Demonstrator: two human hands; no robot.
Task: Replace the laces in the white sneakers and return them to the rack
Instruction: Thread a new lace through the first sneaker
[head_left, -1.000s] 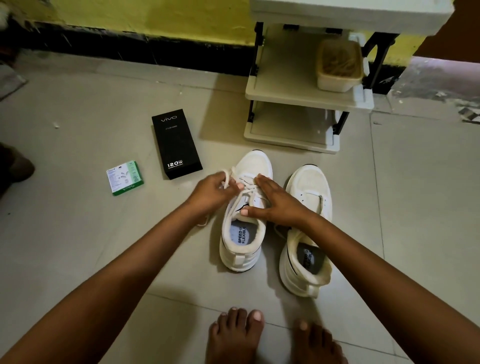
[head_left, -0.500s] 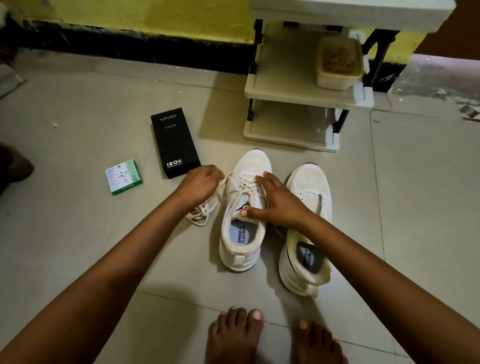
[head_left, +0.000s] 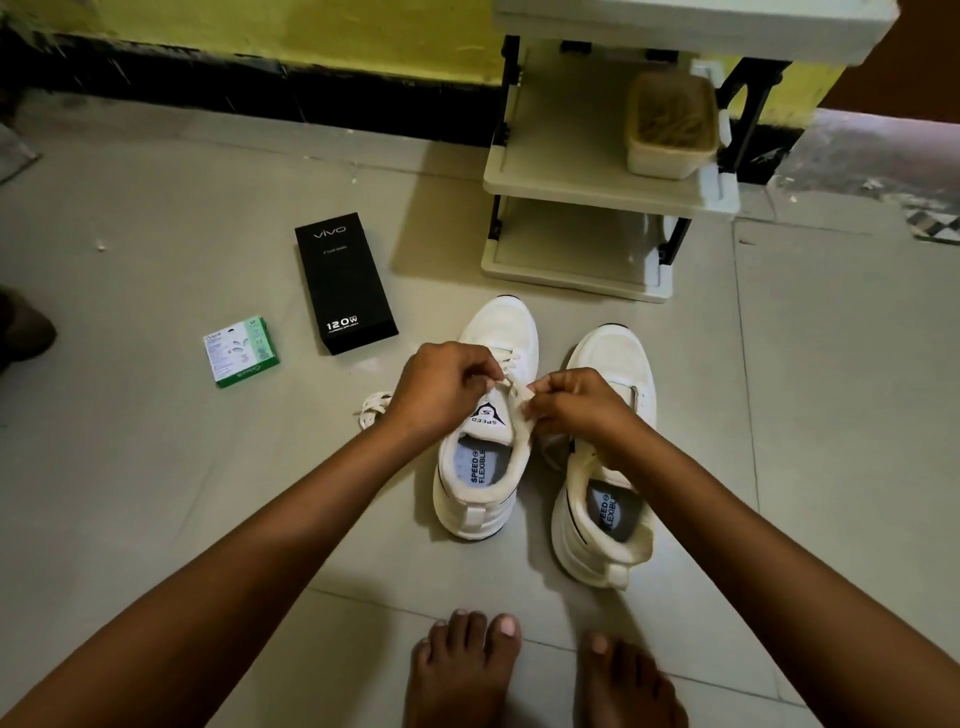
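white sneaker (head_left: 485, 415), lace (head_left: 511, 382) pinched by hands

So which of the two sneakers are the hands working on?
The left sneaker, nearer the black box: both hands pinch its lace; the right sneaker lies untouched.

Sneaker pair (head_left: 488, 415) sitting at frame centre; shoe rack (head_left: 587, 208) standing above; phone box (head_left: 345, 283) and small carton (head_left: 240, 351) lying at centre-left.

Dim indoor light, soft shadows, wide-angle edge distortion.
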